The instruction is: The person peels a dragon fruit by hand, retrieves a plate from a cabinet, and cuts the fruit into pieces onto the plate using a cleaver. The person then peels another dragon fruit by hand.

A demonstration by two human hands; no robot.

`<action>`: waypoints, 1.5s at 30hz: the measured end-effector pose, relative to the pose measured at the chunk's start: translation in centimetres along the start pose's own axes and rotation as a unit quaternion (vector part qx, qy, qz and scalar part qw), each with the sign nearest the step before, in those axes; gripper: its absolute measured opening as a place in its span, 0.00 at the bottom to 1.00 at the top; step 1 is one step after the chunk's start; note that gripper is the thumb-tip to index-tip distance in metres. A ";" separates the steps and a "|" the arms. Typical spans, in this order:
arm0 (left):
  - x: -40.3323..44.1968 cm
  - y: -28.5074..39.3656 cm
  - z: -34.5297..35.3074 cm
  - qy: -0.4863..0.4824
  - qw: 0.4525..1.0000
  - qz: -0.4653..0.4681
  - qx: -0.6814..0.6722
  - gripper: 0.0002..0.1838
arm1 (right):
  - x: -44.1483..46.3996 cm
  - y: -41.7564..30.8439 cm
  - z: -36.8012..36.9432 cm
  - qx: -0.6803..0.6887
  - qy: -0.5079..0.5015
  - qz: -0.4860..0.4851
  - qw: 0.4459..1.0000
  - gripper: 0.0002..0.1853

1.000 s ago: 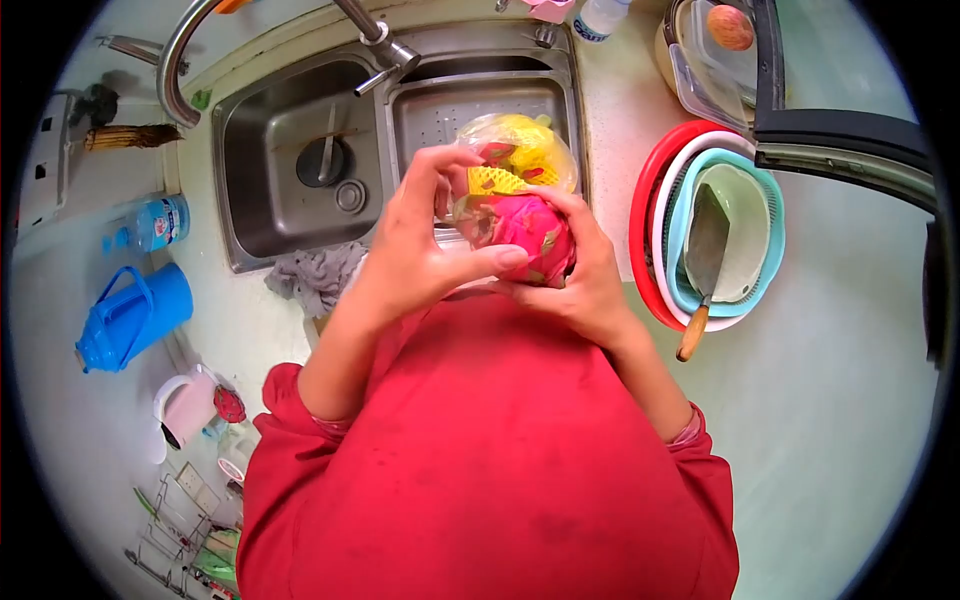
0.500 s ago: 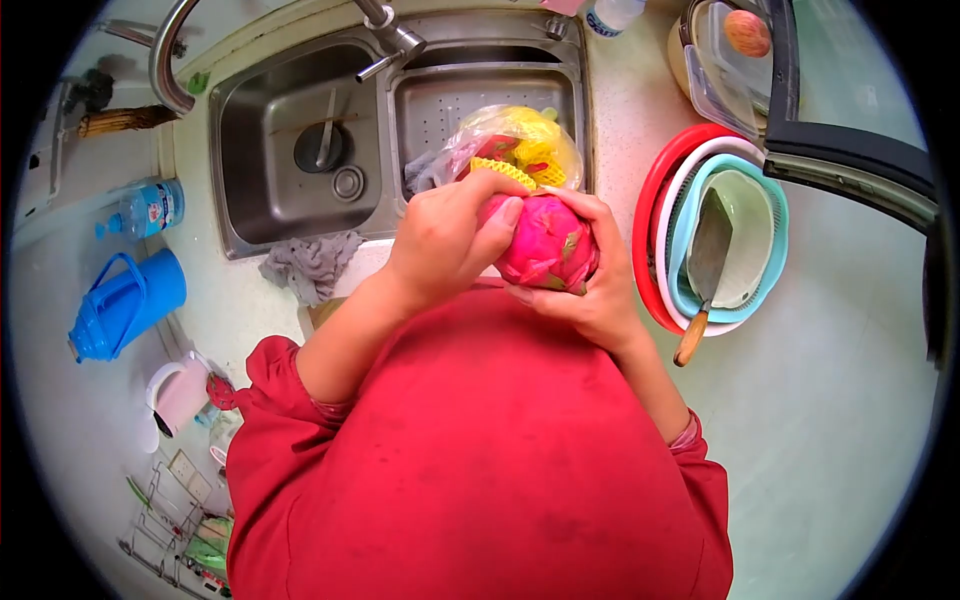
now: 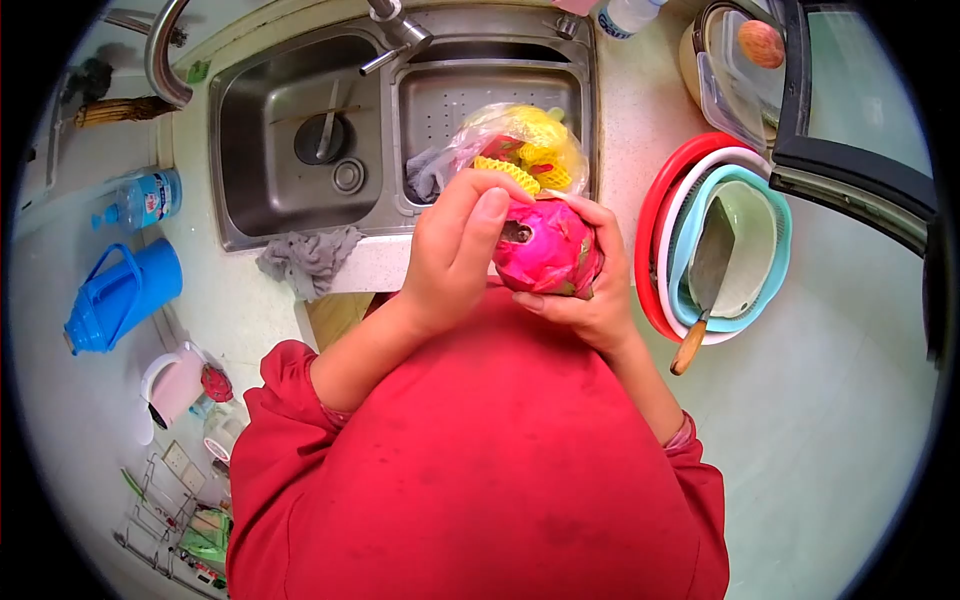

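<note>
A bright pink dragon fruit [image 3: 552,258] is held just in front of my red clothing, near the sink's front edge. My right hand [image 3: 597,315] wraps its right side and underside, thumb across the front. My left hand [image 3: 450,255] is closed at its upper left, index finger along the top and thumb near a dark, hollow-looking end. The left hand's other fingers are partly hidden. Just beyond the fruit, a clear plastic bag [image 3: 482,128] rests in the right basin, with pink-red fruit and yellow foam netting [image 3: 540,130] inside.
The double sink [image 3: 232,160] has a grey cloth [image 3: 308,262] at its front edge. On the right, a cleaver [image 3: 712,260] lies across stacked basins [image 3: 665,185]. A blue jug [image 3: 135,295], a plastic bottle [image 3: 150,200] and a pink kettle [image 3: 178,383] stand left.
My left thumb has shifted up off the fruit's end, uncovering the dark hollow. The fruit has turned slightly in my hands, and the view has moved a little.
</note>
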State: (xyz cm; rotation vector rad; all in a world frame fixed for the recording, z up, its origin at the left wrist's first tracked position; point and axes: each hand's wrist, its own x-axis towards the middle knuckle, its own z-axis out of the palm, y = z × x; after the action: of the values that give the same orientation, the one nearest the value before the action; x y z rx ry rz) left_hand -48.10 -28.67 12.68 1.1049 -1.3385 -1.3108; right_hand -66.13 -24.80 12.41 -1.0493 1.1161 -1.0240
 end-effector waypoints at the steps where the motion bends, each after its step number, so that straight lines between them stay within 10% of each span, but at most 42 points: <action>1: -0.1 -0.2 0.1 0.004 1.000 -0.010 -0.011 0.13 | 0.0 0.1 0.0 -0.003 0.004 -0.001 1.000 0.50; 17: -0.4 -0.5 -0.9 -0.039 0.965 -0.158 -0.206 0.13 | 0.0 1.7 -0.3 -0.066 0.002 -0.072 0.995 0.51; 22: 0.0 2.8 -2.5 -0.085 0.981 -0.090 0.147 0.15 | 0.5 1.3 -1.4 -0.219 -0.056 -0.191 0.955 0.48; 25: -0.3 2.4 -3.1 -0.114 0.981 -0.072 0.140 0.16 | 0.6 1.0 -0.9 -0.215 -0.070 -0.186 0.956 0.50; 33: -0.8 2.1 -3.1 -0.099 0.887 0.283 0.350 0.16 | 0.1 -2.9 0.0 0.193 -0.052 0.160 0.967 0.37; 39: -0.2 3.2 -3.4 -0.205 0.823 0.335 0.410 0.16 | 0.1 -2.5 1.5 0.327 0.017 0.353 0.876 0.24; 45: -0.5 3.6 -3.3 -0.152 0.833 0.331 0.417 0.13 | 0.3 -2.2 2.7 0.349 0.083 0.284 0.889 0.19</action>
State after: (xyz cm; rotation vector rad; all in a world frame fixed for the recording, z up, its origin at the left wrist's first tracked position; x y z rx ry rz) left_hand -44.76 -28.66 16.27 0.8177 -2.3865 -0.3523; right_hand -63.67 -25.16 14.83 -0.0401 0.9795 -0.9224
